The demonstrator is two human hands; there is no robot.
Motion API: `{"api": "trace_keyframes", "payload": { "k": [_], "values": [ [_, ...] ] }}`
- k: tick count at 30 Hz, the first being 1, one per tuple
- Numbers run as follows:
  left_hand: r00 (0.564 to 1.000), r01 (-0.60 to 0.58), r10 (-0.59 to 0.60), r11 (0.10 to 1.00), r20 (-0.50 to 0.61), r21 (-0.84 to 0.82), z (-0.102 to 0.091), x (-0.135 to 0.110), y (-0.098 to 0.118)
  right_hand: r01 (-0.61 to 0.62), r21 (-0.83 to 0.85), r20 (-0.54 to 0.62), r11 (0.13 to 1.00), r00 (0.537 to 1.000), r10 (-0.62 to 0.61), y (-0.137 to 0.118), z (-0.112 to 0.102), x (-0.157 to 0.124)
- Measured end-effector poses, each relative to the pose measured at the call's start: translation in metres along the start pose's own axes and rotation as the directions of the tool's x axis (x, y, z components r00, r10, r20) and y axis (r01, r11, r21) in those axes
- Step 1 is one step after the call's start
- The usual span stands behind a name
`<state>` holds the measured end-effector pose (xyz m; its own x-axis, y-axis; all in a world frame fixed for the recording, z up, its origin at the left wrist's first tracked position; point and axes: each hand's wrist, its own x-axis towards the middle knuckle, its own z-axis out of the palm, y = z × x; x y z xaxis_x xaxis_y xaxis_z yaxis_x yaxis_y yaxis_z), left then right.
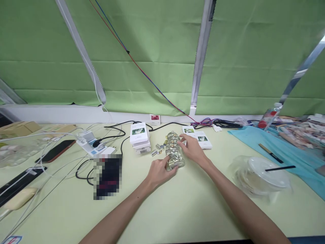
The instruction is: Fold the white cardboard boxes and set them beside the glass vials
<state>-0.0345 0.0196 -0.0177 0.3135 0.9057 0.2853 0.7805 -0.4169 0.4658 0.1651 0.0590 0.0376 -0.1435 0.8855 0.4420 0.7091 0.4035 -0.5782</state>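
Observation:
A row of several small clear glass bottles (173,144) runs away from me in the middle of the table. My left hand (159,171) is at the near end, thumb and fingers closed around the nearest bottle. On the right side of the row, my right hand (191,146) has its thumb and curled fingertips against a bottle farther back. Just left of the bottles lie several small silver and gold caps (154,153). White boxes with a green picture (139,134) are stacked to the left, and more white boxes (203,139) lie behind my right hand.
A power strip (88,144) with tangled cables, a dark phone (59,150) and a pixelated dark patch lie to the left. At right are a round plastic container (269,173), blue cloth (250,139), a knife (271,153) and a tilted bottle (269,117). Green blinds hang behind.

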Motion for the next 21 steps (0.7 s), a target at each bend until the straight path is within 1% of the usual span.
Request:
{"api": "trace_keyframes", "payload": {
  "k": [2,6,9,12,15,18,21],
  "values": [
    [1.0,-0.009,0.009,1.0,0.003,-0.006,0.001,-0.001,0.003,0.016,0.077,-0.049,0.997,0.999,-0.012,0.004,0.004,-0.013],
    [1.0,-0.017,0.018,0.999,0.011,-0.029,0.002,-0.003,0.006,0.017,0.214,-0.152,0.977,0.988,0.016,0.011,0.013,-0.035],
    [1.0,-0.024,0.024,0.999,0.017,-0.048,0.002,-0.003,0.006,0.061,0.22,-0.182,0.974,0.983,-0.02,0.016,0.019,-0.045],
    [0.999,-0.03,0.032,0.997,0.021,-0.065,0.002,-0.003,0.004,0.088,0.206,-0.166,0.975,0.985,-0.054,0.02,0.022,-0.051],
    [0.999,-0.041,0.044,0.995,0.028,-0.091,0.001,-0.004,0.004,0.098,0.181,-0.104,0.979,0.991,-0.08,0.021,0.022,-0.055],
    [0.997,-0.063,0.069,0.99,0.045,-0.124,0.0,-0.005,0.004,0.114,0.127,-0.046,0.985,0.993,-0.109,0.018,0.02,-0.058],
    [0.99,-0.096,0.111,0.982,0.084,-0.164,-0.002,-0.007,0.005,0.12,0.068,-0.018,0.991,0.993,-0.119,0.014,0.017,-0.059]
  ]
}}
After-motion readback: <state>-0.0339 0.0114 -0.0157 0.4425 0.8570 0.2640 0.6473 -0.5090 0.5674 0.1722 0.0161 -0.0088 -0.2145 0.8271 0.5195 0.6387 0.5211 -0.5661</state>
